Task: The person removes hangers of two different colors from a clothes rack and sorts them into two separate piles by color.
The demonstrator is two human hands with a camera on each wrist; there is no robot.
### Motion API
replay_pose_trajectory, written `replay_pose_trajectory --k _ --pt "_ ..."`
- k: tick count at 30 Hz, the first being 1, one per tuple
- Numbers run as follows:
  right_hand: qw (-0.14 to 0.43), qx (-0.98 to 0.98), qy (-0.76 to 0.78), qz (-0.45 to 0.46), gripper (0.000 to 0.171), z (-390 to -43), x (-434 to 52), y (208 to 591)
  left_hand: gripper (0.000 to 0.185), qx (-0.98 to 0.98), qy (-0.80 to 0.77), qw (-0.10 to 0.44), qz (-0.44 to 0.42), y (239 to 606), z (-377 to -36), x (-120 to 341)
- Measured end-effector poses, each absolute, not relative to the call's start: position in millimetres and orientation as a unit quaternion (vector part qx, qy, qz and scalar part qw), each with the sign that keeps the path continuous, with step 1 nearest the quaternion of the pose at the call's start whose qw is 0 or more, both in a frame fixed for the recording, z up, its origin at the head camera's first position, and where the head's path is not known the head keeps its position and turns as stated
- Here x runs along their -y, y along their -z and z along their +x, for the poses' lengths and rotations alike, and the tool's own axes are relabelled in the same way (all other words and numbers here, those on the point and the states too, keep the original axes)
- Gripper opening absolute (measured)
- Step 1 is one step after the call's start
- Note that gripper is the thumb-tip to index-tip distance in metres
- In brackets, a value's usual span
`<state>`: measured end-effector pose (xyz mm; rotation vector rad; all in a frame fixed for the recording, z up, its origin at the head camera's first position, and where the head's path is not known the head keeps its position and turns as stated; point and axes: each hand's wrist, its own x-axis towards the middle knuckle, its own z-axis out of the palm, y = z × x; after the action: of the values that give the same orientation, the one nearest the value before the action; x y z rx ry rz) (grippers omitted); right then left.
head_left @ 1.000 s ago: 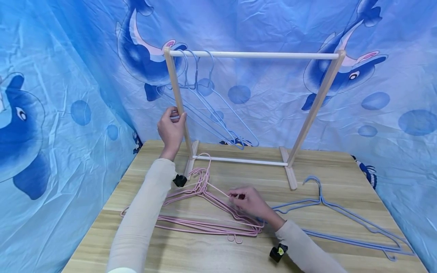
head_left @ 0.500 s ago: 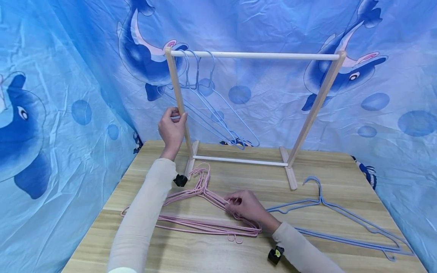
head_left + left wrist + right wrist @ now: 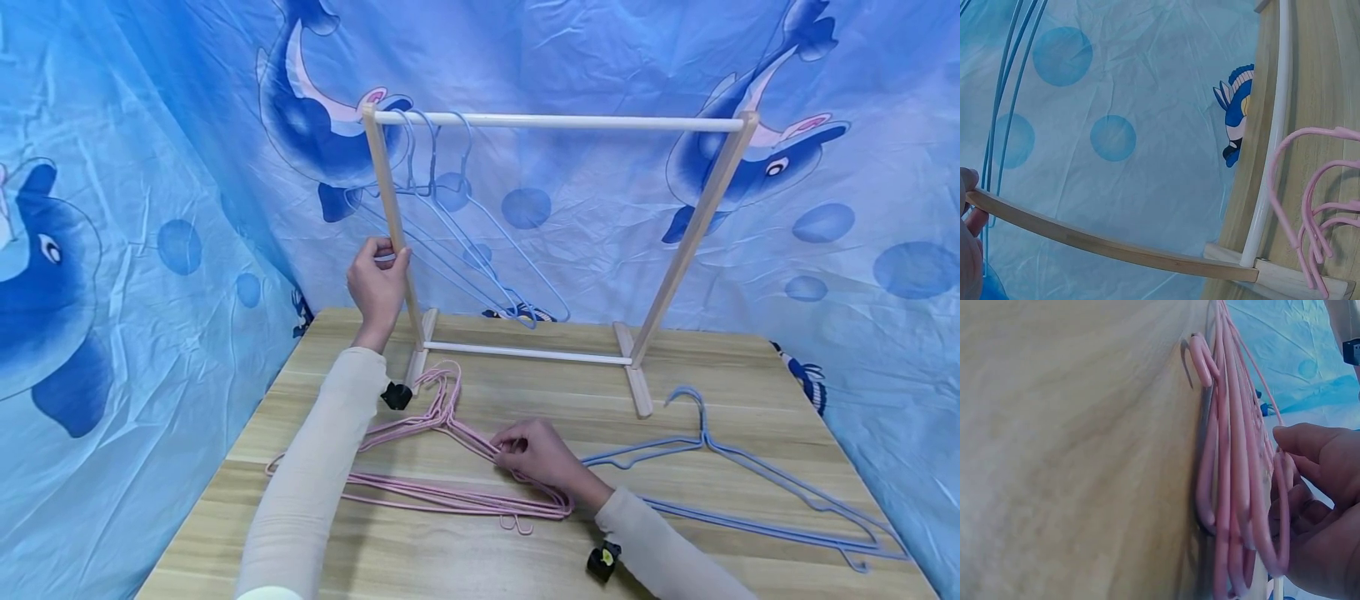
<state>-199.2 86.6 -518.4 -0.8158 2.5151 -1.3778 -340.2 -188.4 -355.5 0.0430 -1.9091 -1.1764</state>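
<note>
My left hand point(image 3: 377, 282) grips the left wooden post point(image 3: 387, 196) of a small clothes rack; the left wrist view shows that post point(image 3: 1116, 250) leaving my fingers point(image 3: 967, 247). My right hand point(image 3: 516, 448) rests on the table, its fingers curled round the wires of a pile of pink hangers point(image 3: 442, 497). In the right wrist view the thumb and fingers point(image 3: 1313, 487) pinch the pink hangers point(image 3: 1225, 487) near their corner. Three light blue hangers point(image 3: 468, 242) hang from the white top bar point(image 3: 562, 122) at its left end.
More blue hangers point(image 3: 750, 492) lie flat on the wooden table point(image 3: 570, 400) at the right. The rack's white lower bar point(image 3: 525, 353) and feet stand mid-table. A blue dolphin-print cloth point(image 3: 150, 208) hangs behind and on both sides.
My right hand has slid a little left and down onto the pink pile, and the raised pink wire it held has dropped. The left hand has stayed on the post.
</note>
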Motion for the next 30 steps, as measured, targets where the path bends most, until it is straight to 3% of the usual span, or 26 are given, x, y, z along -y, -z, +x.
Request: replay_pose_trajectory --k 10,26,30 --pt "0.099 -0.838 0.46 -0.276 0.019 -203 -93 523 0.026 0.765 0.469 0.441 0.015 356 -341 189" --pt "0.066 -0.812 0.523 -0.249 0.035 -194 -127 500 0.027 0.767 0.468 0.439 0.014 357 -340 190" --pt "0.038 -0.812 0.531 -0.238 0.032 -194 -145 487 0.027 0.769 0.468 0.436 0.015 357 -341 190"
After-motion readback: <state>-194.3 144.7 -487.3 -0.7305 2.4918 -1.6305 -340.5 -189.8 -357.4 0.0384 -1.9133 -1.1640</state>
